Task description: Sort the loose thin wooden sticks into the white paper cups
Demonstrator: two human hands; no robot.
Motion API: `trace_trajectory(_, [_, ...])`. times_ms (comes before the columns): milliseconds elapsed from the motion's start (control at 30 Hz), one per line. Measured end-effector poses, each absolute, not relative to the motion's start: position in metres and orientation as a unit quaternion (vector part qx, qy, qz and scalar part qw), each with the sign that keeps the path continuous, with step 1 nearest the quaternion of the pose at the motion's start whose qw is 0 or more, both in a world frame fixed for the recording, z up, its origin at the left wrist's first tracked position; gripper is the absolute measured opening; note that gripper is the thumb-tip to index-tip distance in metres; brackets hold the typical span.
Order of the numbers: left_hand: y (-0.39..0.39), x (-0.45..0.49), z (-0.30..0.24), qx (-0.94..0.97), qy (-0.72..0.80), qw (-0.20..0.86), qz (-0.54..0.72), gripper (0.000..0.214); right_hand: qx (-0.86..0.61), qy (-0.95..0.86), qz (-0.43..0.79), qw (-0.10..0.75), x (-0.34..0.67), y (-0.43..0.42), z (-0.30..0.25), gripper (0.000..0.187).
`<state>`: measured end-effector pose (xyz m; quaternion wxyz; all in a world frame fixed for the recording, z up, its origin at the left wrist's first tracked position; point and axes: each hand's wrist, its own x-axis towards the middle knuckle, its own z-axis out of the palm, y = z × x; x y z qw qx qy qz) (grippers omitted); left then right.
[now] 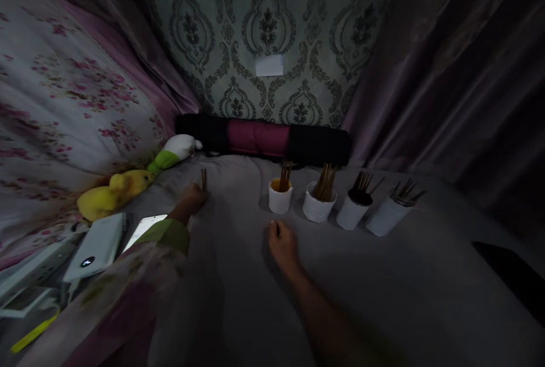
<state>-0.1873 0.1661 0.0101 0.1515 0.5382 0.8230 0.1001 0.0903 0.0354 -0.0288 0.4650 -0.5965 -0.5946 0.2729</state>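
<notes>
My left hand [193,197] rests on the grey sheet, closed round a few thin brown sticks [204,178] that point upward. My right hand [281,244] lies on the sheet in front of the cups, its fingers curled; what they hold, if anything, is hidden. A row of white cups stands just beyond it, each with brown sticks inside: one with an orange rim [280,195], a wider one [319,203], a third [352,209] and a tilted fourth [387,213].
A black and maroon bolster [264,138] lies against the patterned wall. A yellow plush toy [114,191] and a green-white one [172,154] lie at the left by a floral pillow. A white device [96,246] and a phone [142,229] sit near my left sleeve.
</notes>
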Motion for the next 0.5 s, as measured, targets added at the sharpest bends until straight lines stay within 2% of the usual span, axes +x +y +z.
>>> trace_trajectory(500, [0.1666,-0.1874,0.0075,0.536,0.830,0.125,0.093,0.020,-0.596,-0.599,0.261,0.467,0.0900,0.0355,-0.0289,0.030])
